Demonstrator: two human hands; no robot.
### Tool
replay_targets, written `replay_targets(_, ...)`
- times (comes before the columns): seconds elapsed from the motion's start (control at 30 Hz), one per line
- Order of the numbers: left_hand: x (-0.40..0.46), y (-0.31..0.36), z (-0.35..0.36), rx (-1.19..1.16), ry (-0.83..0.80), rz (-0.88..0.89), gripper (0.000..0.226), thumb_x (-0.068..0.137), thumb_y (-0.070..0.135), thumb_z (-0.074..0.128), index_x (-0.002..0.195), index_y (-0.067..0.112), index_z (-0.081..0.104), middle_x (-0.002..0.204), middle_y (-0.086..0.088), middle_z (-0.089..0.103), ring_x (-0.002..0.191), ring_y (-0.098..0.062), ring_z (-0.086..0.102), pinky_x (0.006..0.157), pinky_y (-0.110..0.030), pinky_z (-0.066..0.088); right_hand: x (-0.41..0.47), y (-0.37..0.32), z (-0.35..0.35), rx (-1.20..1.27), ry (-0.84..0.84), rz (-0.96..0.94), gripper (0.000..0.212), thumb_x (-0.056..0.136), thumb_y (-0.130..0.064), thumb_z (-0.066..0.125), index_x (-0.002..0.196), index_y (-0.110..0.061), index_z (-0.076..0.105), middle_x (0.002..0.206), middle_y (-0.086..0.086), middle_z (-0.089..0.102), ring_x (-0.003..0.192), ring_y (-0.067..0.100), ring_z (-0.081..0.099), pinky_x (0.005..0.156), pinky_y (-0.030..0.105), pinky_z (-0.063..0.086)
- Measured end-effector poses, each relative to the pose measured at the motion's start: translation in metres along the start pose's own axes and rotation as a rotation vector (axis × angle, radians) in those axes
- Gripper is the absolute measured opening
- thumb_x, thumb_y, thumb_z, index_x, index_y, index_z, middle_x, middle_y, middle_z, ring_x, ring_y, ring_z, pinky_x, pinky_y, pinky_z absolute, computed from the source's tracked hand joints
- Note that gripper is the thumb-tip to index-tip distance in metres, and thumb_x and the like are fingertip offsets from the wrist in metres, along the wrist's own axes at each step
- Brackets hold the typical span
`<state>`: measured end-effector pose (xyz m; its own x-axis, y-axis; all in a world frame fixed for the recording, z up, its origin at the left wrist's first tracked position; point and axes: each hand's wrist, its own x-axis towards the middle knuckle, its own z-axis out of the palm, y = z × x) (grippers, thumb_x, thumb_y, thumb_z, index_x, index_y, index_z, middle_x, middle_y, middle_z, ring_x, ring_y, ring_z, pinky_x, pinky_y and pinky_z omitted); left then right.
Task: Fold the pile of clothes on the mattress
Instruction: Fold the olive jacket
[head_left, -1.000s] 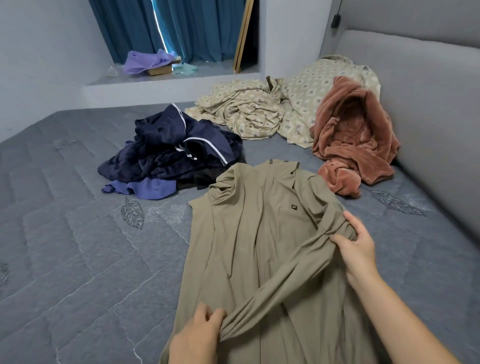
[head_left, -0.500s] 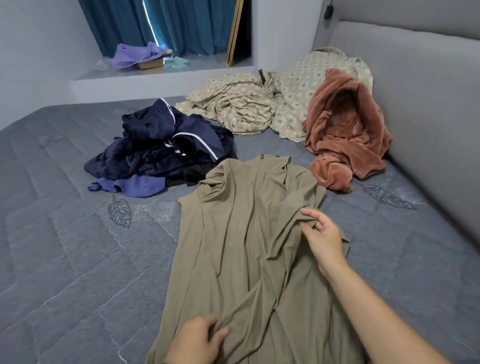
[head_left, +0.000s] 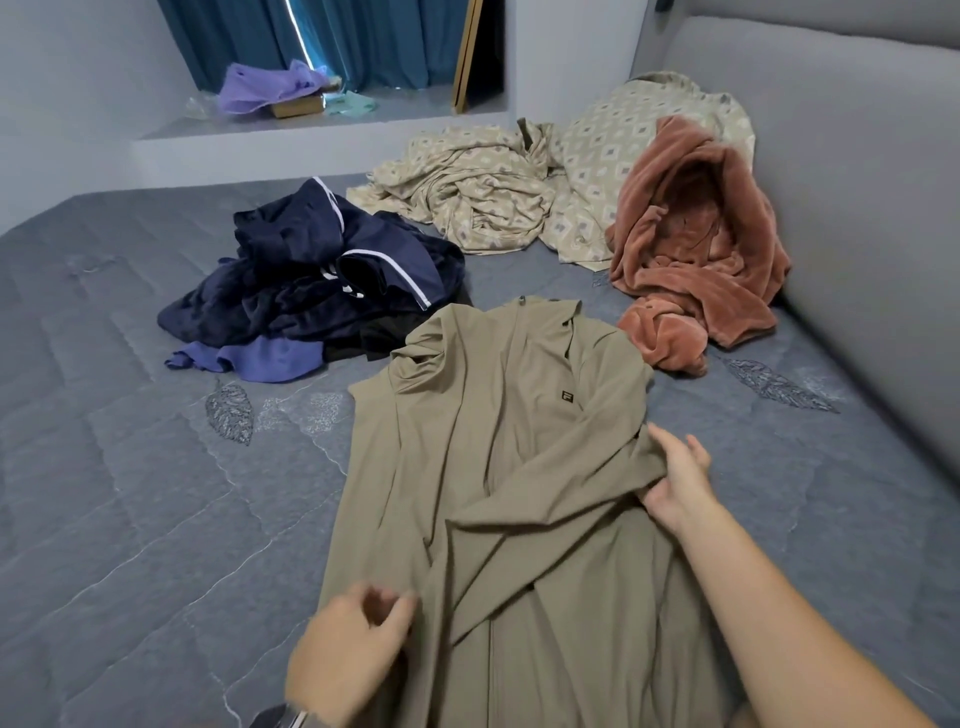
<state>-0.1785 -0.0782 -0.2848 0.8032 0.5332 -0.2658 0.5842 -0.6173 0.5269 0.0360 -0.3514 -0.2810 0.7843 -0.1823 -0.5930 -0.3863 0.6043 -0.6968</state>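
near the mattress (head_left: 130, 519) front edge | olive jacket (head_left: 498, 467) lies flat, collar away | right hand (head_left: 675, 483) fingers pinch the sleeve fold at its right edge, likely to keep it across the chest | left hand (head_left: 348, 654) blurred, grip unclear (fingers curled near hem) | bare mattress left and right; navy pile (head_left: 311, 291) waits behind

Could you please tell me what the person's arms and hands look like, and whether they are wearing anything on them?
The left hand and right hand are bare: no gloves, rings or watch visible. The right forearm is uncovered, with no sleeve in view. The left hand is motion-blurred; its wrist is out of frame.
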Motion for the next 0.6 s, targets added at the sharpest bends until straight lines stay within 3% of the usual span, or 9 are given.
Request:
replay_targets(0.1, 0.004, 0.006, 0.007, -0.066, -0.02, 0.196, 0.062, 0.06, 0.083, 0.055, 0.098, 0.034, 0.061, 0.096, 0.015, 0.063, 0.093, -0.001, 0.06, 0.087, -0.023, 0.048, 0.001, 0.001, 0.005, -0.17, -0.215, 0.064, 0.042, 0.091, -0.002, 0.055, 0.127, -0.023, 0.051, 0.106, 0.011, 0.065, 0.084, 0.02, 0.063, 0.065, 0.032, 0.056)
replay_targets(0.2, 0.006, 0.01, 0.018, 0.048, -0.201, 0.285, 0.084, 0.057, 0.069, 0.066, 0.131, 0.037, 0.041, 0.118, 0.014, 0.049, 0.11, -0.002, 0.054, 0.098, -0.023, 0.044, 0.009, 0.005, 0.013, -0.349, -0.257, -0.088, 0.045, 0.087, 0.011, 0.051, 0.123, -0.016, 0.059, 0.108, 0.013, 0.067, 0.089, 0.023, 0.064, 0.072, 0.03, 0.057)
replay_targets(0.27, 0.007, 0.013, 0.025, 0.188, -0.266, 0.298, 0.085, 0.07, 0.045, 0.06, 0.146, 0.032, 0.025, 0.13, 0.006, 0.042, 0.123, -0.011, 0.049, 0.103, -0.024, 0.038, 0.012, -0.001, 0.016, -0.454, -0.22, -0.381, 0.054, 0.081, 0.015, 0.052, 0.115, -0.026, 0.062, 0.113, 0.006, 0.067, 0.095, 0.02, 0.065, 0.076, 0.025, 0.056)
replay_targets(0.33, 0.011, 0.017, 0.029, 0.27, -0.292, 0.299, 0.082, 0.084, 0.029, 0.053, 0.152, 0.031, 0.008, 0.143, 0.0, 0.038, 0.132, -0.015, 0.042, 0.107, -0.019, 0.031, 0.008, -0.011, 0.017, -0.641, -0.095, -0.745, 0.049, 0.078, 0.006, 0.057, 0.107, -0.034, 0.064, 0.111, -0.005, 0.068, 0.088, 0.014, 0.063, 0.082, 0.029, 0.052)
replay_targets(0.4, 0.012, 0.021, 0.029, 0.367, -0.284, 0.313, 0.076, 0.092, 0.025, 0.045, 0.15, 0.032, -0.003, 0.154, 0.0, 0.026, 0.139, -0.016, 0.034, 0.109, -0.019, 0.025, 0.005, -0.017, 0.015, -0.82, -0.005, -1.042, 0.039, 0.08, -0.005, 0.064, 0.109, -0.031, 0.065, 0.112, -0.007, 0.068, 0.084, 0.016, 0.06, 0.086, 0.03, 0.045)
replay_targets(0.47, 0.012, 0.023, 0.026, 0.412, -0.293, 0.31, 0.068, 0.095, 0.027, 0.037, 0.15, 0.038, -0.002, 0.158, 0.008, 0.015, 0.142, -0.015, 0.029, 0.111, -0.02, 0.023, 0.01, -0.02, 0.01, -0.98, -0.026, -1.237, 0.042, 0.08, -0.007, 0.068, 0.119, -0.022, 0.063, 0.117, 0.001, 0.067, 0.097, 0.027, 0.061, 0.089, 0.029, 0.039)
replay_targets(0.53, 0.012, 0.021, 0.027, 0.367, -0.315, 0.298, 0.065, 0.086, 0.041, 0.031, 0.145, 0.054, 0.005, 0.154, 0.012, 0.021, 0.138, -0.013, 0.033, 0.108, -0.019, 0.026, 0.022, -0.022, 0.003, -1.021, -0.083, -1.081, 0.058, 0.083, -0.007, 0.067, 0.136, -0.02, 0.049, 0.127, 0.006, 0.061, 0.109, 0.03, 0.058, 0.091, 0.028, 0.039)
replay_targets(0.6, 0.011, 0.016, 0.032, 0.318, -0.381, 0.284, 0.065, 0.062, 0.057, 0.024, 0.12, 0.077, 0.001, 0.14, 0.005, 0.032, 0.13, -0.01, 0.04, 0.106, -0.016, 0.029, 0.033, -0.026, -0.006, -0.857, -0.049, -0.668, 0.071, 0.085, -0.007, 0.065, 0.146, -0.022, 0.033, 0.13, 0.0, 0.052, 0.118, 0.023, 0.053, 0.095, 0.026, 0.037)
